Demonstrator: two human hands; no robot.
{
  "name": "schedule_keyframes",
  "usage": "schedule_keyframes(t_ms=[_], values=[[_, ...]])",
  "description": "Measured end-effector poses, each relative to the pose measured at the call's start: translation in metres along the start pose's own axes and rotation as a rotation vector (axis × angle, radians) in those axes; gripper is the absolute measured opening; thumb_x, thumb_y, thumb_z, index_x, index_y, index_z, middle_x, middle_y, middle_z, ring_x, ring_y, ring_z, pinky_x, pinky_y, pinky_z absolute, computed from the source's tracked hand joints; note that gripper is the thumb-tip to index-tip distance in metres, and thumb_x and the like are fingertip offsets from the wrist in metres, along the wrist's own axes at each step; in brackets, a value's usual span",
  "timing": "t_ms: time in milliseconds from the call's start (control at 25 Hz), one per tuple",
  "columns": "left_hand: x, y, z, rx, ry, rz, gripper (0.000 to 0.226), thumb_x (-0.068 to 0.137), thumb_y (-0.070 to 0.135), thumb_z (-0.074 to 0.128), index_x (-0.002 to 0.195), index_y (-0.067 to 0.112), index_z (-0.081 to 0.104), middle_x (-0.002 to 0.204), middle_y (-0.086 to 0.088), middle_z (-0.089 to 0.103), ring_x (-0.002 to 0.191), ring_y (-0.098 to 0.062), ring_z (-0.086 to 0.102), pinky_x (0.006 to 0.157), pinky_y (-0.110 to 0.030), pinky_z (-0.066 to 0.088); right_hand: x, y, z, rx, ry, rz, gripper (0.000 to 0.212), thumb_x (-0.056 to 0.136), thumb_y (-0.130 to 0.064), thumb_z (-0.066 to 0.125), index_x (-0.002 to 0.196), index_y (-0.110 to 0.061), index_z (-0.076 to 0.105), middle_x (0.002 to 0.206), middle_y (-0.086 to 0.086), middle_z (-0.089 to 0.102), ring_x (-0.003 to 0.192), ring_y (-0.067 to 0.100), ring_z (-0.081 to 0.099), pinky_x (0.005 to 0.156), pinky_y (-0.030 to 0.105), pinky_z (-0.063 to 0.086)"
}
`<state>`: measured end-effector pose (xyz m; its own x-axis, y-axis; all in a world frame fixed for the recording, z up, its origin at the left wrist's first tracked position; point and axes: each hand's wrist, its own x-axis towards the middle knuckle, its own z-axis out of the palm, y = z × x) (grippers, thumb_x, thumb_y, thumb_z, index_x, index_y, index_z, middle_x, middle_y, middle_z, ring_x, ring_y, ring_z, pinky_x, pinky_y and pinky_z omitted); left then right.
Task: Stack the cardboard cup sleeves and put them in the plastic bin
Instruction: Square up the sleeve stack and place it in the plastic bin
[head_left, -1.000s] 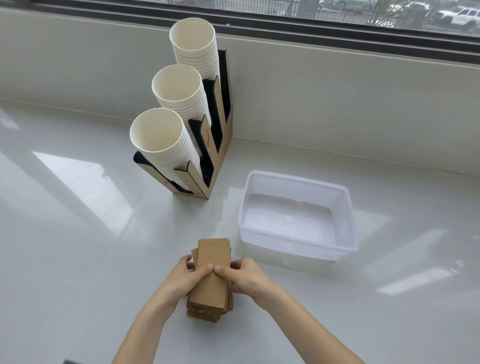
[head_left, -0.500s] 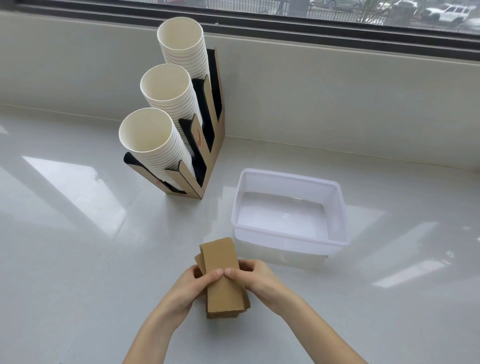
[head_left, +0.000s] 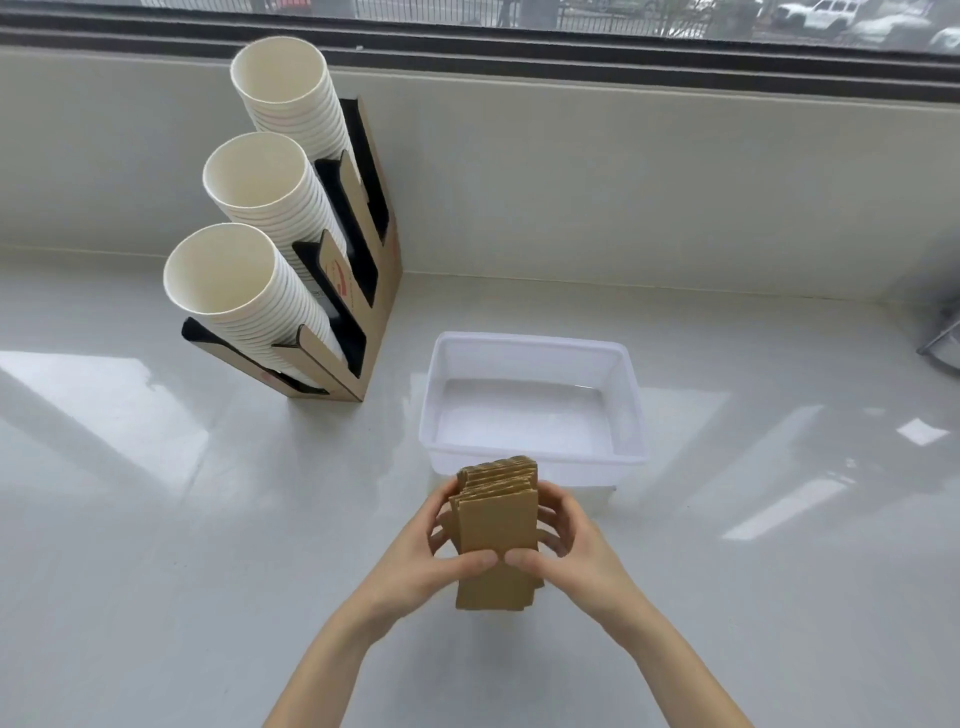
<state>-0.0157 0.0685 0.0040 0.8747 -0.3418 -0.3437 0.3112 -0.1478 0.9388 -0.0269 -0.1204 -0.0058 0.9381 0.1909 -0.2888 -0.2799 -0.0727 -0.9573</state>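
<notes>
A stack of brown cardboard cup sleeves (head_left: 497, 525) stands on edge, tilted towards me, just in front of the near wall of the plastic bin (head_left: 535, 465). My left hand (head_left: 434, 556) grips the stack's left side with the thumb across its front face. My right hand (head_left: 569, 545) holds the right side the same way, thumbs nearly touching. The translucent white bin sits on the white counter and holds nothing.
A cardboard cup dispenser (head_left: 363, 291) with three slanted columns of white paper cups (head_left: 244, 296) stands at the back left. A low wall and a window frame run along the back. A dark object (head_left: 943, 343) shows at the right edge.
Both hands have raised the stack from lying flat on the counter to standing on edge, and it has shifted right, closer to the bin's near wall.
</notes>
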Motion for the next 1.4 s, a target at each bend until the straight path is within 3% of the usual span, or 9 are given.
schedule_keyframes(t_ms=[120,280,480,680,800,880,1040,1160,1400], values=[[0.01,0.003,0.01,0.066,-0.03,0.078,0.075,0.061,0.023,0.074,0.121,0.046,0.037,0.124,0.014,0.055,0.115,0.0,0.052,0.091,-0.012,0.045,-0.005,-0.003,-0.013,-0.077,0.054,-0.076,0.073,0.053,-0.03,0.075,0.117,-0.042,0.042,0.124,-0.014,0.055,0.116,-0.007,0.049,0.091,0.008,0.044],[0.019,-0.009,0.019,0.182,-0.065,0.124,0.081,0.057,0.034,0.073,0.124,0.044,0.029,0.131,0.018,0.046,0.126,0.005,0.037,0.092,-0.006,0.039,-0.01,0.009,-0.013,-0.216,0.043,-0.082,0.074,0.06,-0.025,0.076,0.117,-0.05,0.034,0.129,-0.015,0.044,0.114,-0.017,0.043,0.089,-0.001,0.036],[0.022,-0.012,0.019,0.21,-0.066,0.105,0.094,0.055,0.033,0.069,0.13,0.043,0.013,0.126,0.016,0.045,0.122,-0.001,0.042,0.086,-0.002,0.039,-0.004,0.014,-0.007,-0.265,0.023,-0.071,0.083,0.061,-0.028,0.078,0.12,-0.052,0.025,0.134,-0.01,0.036,0.116,-0.017,0.04,0.088,0.0,0.038],[0.019,-0.021,0.024,0.234,-0.053,0.054,0.11,0.058,0.027,0.074,0.136,0.045,-0.002,0.138,-0.003,0.04,0.118,-0.008,0.051,0.095,-0.036,0.05,0.0,0.015,0.002,-0.334,0.007,-0.033,0.107,0.054,-0.029,0.074,0.134,-0.043,0.004,0.134,-0.007,0.028,0.13,0.005,0.034,0.107,0.021,0.034],[0.016,-0.014,0.025,0.2,-0.087,0.031,0.107,0.066,0.018,0.073,0.134,0.042,-0.006,0.124,0.009,0.052,0.101,0.006,0.059,0.081,-0.019,0.052,0.001,0.014,0.004,-0.412,-0.011,-0.036,0.119,0.06,-0.026,0.079,0.143,-0.026,-0.005,0.133,-0.009,0.022,0.133,0.007,0.024,0.112,0.028,0.029],[0.016,-0.007,0.024,0.22,-0.071,0.048,0.099,0.068,0.014,0.072,0.132,0.041,0.001,0.111,0.016,0.055,0.092,0.01,0.06,0.075,-0.011,0.05,0.001,0.014,0.003,-0.44,-0.018,-0.041,0.116,0.066,-0.023,0.078,0.143,-0.026,-0.007,0.132,-0.008,0.023,0.133,0.008,0.024,0.112,0.03,0.031],[0.02,0.002,0.021,0.37,0.009,0.097,0.073,0.064,0.017,0.073,0.115,0.031,0.023,0.102,0.011,0.054,0.091,-0.003,0.056,0.073,-0.003,0.042,0.001,0.013,0.006,-0.439,-0.002,-0.031,0.109,0.069,-0.021,0.075,0.143,-0.026,-0.005,0.129,-0.005,0.025,0.127,0.009,0.032,0.109,0.035,0.037],[0.021,0.009,0.018,0.472,-0.003,0.118,0.071,0.064,0.019,0.074,0.113,0.027,0.023,0.096,0.009,0.053,0.081,-0.002,0.054,0.068,-0.006,0.042,0.001,0.011,0.006,-0.443,-0.001,-0.037,0.108,0.069,-0.018,0.074,0.142,-0.029,-0.005,0.128,-0.006,0.024,0.121,0.006,0.035,0.107,0.034,0.039],[0.024,0.015,0.008,0.65,-0.041,0.17,0.084,0.052,0.04,0.066,0.124,0.028,0.025,0.11,0.006,0.051,0.094,-0.016,0.057,0.082,-0.03,0.049,0.004,0.008,0.009,-0.518,-0.027,-0.049,0.107,0.069,-0.023,0.074,0.143,-0.031,-0.004,0.122,-0.004,0.027,0.119,0.014,0.044,0.104,0.03,0.04]])
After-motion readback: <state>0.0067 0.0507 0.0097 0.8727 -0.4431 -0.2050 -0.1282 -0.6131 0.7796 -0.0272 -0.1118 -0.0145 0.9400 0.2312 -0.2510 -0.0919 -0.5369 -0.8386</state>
